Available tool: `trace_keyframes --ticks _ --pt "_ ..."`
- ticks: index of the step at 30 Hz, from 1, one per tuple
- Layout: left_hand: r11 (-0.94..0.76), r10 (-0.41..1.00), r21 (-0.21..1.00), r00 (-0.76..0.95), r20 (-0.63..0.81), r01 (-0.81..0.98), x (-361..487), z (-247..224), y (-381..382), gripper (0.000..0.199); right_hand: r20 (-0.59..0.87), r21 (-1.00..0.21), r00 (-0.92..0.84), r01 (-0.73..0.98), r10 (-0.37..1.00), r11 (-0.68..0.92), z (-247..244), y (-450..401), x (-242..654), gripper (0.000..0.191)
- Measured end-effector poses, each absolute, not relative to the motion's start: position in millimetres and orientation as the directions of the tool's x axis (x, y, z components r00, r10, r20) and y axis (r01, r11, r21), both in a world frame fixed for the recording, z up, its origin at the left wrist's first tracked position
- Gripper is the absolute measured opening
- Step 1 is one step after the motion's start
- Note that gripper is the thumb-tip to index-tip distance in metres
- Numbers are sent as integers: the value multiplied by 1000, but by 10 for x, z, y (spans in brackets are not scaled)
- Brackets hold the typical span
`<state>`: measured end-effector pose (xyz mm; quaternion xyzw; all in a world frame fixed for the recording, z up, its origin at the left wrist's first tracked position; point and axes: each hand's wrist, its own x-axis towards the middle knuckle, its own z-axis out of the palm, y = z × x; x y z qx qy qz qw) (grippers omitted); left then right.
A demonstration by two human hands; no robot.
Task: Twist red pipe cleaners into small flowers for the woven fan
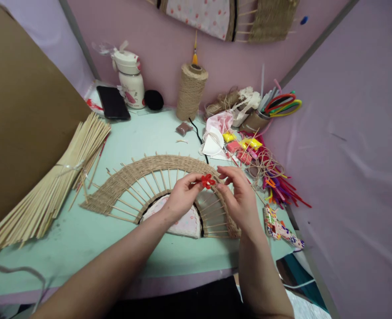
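A small red flower (208, 180) with rounded petals is pinched between the thumb and forefinger of my left hand (183, 195). My right hand (237, 195) hovers just to the right of it, its fingers curled loosely with a gap between thumb and forefinger; nothing shows in them. Below both hands lies a woven fan-shaped piece (126, 184), made of twine over thin wooden sticks. Its half-round centre (186, 223) is pale dotted fabric edged in black, partly covered by my left hand and forearm.
A bundle of sticks (56, 177) lies at left beside a cardboard sheet (26, 88). Behind stand a bottle (131, 84), a phone (112, 103) and a twine spool (191, 93). At right are scissors in a holder (254, 122), pipe cleaners (282, 188) and a patterned glue gun (279, 228).
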<state>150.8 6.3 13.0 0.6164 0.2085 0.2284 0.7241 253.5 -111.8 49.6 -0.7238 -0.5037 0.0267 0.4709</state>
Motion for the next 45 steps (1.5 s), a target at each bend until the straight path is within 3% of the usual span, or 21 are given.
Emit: trace_keyframes --ticks 3,7,13,18,20,22,25,28,30,33,38,45 --pt "277 574 949 818 -37 -152 1513 114 67 19 383 -777 463 629 799 8 426 -1094 2523 42" --pt "310 570 934 821 -34 -177 1511 78 62 22 348 -839 477 543 807 40 378 -1060 2534 46" --pt "7 599 992 795 98 -128 1493 95 84 14 306 -893 584 450 752 14 463 -1028 2547 19" --pt "-142 564 986 811 155 -89 1483 147 82 19 348 -796 524 603 778 -50 518 -1010 2512 8" --pt "-84 563 994 820 104 -68 1489 156 79 17 373 -770 516 636 771 -53 504 -993 2505 11" --pt "88 572 993 820 13 -77 1499 155 83 10 388 -782 539 621 748 -41 465 -969 2508 13" --pt "454 575 879 802 -160 -150 1516 146 106 16 391 -829 607 558 692 -21 393 -923 2517 22" --pt "572 590 796 774 -231 -198 1529 132 138 21 438 -812 610 584 661 -1 376 -892 2504 17" --pt "460 643 867 745 -175 -194 1531 123 152 19 494 -753 572 658 655 -7 408 -892 2488 11" --pt "157 717 978 697 -17 -137 1523 116 154 12 550 -625 480 779 683 -44 484 -916 2485 11" --pt "-141 683 986 712 166 -95 1491 105 135 15 515 -442 341 892 786 -97 545 -944 2531 7" --pt "-233 640 968 736 220 -87 1471 82 135 16 428 -509 392 849 814 -142 559 -938 2498 8"
